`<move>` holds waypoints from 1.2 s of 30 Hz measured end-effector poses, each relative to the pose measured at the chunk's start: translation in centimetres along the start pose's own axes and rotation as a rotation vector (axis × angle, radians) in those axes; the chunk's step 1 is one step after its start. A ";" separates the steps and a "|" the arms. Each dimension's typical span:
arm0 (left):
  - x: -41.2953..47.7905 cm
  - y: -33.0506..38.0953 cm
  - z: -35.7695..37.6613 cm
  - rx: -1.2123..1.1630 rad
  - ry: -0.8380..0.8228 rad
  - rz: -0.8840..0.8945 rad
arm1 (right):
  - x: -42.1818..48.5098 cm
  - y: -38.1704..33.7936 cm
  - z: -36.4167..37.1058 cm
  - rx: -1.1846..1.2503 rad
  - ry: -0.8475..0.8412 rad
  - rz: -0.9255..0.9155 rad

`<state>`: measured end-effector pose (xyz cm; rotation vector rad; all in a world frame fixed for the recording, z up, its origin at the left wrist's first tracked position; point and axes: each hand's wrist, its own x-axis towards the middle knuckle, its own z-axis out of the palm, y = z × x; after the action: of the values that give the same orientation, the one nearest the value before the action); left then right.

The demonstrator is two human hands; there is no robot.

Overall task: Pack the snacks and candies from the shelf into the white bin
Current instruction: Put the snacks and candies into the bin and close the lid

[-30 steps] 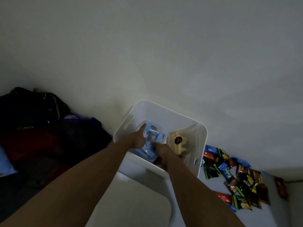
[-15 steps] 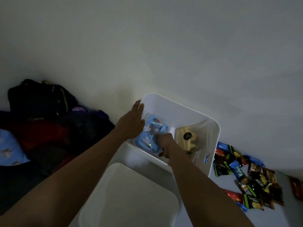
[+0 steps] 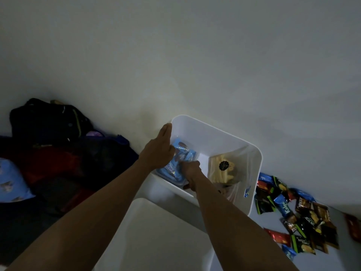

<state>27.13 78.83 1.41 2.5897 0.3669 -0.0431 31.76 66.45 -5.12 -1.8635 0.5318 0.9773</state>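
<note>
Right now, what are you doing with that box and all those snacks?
A person is packing snacks into the white bin. The right hand grips a blue packet inside the bin, and the left hand hovers over it with straight fingers, by the bin's left rim. A clear bag of biscuits is already in the bin. A pile of snacks on the shelf is not packed yet.

The white bin (image 3: 214,131) stands open by the wall, holding a tilted blue snack pack (image 3: 185,153) at its left and a clear bag of pale biscuits (image 3: 218,177) with a round black sticker at its right. Small blue, green, red and brown snack packets (image 3: 298,216) lie heaped just right of it
</note>
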 end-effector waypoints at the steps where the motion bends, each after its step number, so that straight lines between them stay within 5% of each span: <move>1: 0.0 0.0 0.0 -0.013 0.002 -0.002 | 0.2 0.1 0.0 0.006 0.003 -0.002; 7: -0.2 0.0 -0.1 -0.101 0.093 -0.046 | -1.4 0.4 -2.0 0.109 -0.070 -0.066; 15: -1.9 3.0 0.1 0.246 0.195 0.046 | -4.6 0.1 -8.5 0.123 0.164 -0.383; 28: -6.6 24.0 8.0 0.003 0.145 0.415 | -10.0 8.2 -28.0 0.286 0.515 -0.520; 36: -9.4 28.4 19.8 0.137 -0.218 0.546 | -7.5 22.5 -36.1 -0.042 0.565 -0.465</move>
<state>26.44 43.05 -0.74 2.6935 -0.4379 -0.1596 26.15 23.70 -2.23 -2.1695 0.3716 0.1498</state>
